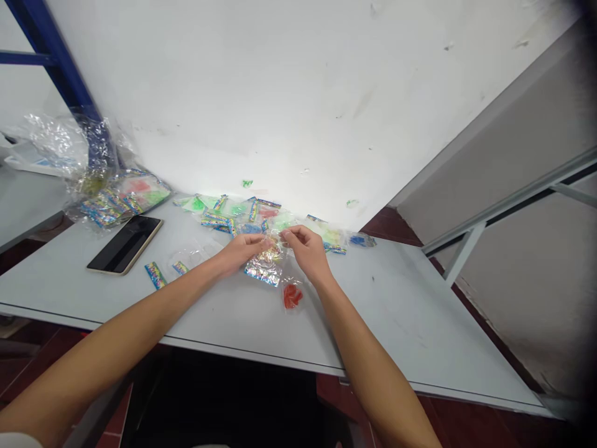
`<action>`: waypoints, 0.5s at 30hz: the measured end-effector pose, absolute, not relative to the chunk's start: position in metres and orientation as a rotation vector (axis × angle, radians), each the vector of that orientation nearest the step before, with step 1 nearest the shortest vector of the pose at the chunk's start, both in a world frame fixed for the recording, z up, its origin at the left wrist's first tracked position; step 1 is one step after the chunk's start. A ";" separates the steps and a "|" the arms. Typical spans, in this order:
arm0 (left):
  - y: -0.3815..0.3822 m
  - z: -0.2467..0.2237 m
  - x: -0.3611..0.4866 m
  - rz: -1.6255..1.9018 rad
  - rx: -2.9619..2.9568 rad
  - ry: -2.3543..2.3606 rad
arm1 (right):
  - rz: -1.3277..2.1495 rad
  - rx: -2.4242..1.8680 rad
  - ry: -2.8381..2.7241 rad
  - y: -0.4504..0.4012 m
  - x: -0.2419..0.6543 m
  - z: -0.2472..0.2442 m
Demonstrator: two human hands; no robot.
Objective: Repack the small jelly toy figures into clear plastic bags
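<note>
left hand (241, 252) and right hand (305, 251) pinch the top of a shiny foil packet (263, 269), fingers nearly closed, near the table (396, 317) middle; pile of packets (233, 214) along far edge, red-filled packet (292, 296) just nearer, phone (125, 244) left.

A scuffed white wall (280, 93) rose behind the long pale grey table (401, 311), with a blue steel upright (56, 62) at far left, a grey metal frame (508, 202) to the right, and dark red floor tiles (466, 423) below.
</note>
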State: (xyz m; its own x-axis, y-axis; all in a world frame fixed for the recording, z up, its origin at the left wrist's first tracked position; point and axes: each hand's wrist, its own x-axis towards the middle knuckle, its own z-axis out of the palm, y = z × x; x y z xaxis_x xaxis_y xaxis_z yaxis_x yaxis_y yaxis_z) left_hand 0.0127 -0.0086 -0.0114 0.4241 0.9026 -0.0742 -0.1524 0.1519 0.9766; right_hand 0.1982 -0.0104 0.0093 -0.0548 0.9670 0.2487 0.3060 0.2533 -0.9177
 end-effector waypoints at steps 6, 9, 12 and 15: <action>-0.006 -0.012 0.012 0.926 1.166 0.904 | 0.516 -1.316 -1.590 -0.007 0.204 0.008; -0.008 -0.002 0.011 0.877 1.143 0.918 | 0.470 -1.280 -1.737 -0.006 0.210 0.012; -0.009 0.002 0.008 0.872 1.182 0.927 | 0.499 -1.259 -1.880 -0.007 0.217 0.016; -0.007 -0.002 0.007 0.843 1.246 0.921 | 0.585 -1.209 -1.917 -0.009 0.220 0.019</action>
State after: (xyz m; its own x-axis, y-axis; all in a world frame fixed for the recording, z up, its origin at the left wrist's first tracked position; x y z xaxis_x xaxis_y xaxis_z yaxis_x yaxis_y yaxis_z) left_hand 0.0065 -0.0067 -0.0019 0.4028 0.9086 -0.1102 -0.0295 0.1333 0.9906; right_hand 0.2197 -0.0086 0.0187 -0.2435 0.8968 0.3694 0.5377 0.4418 -0.7181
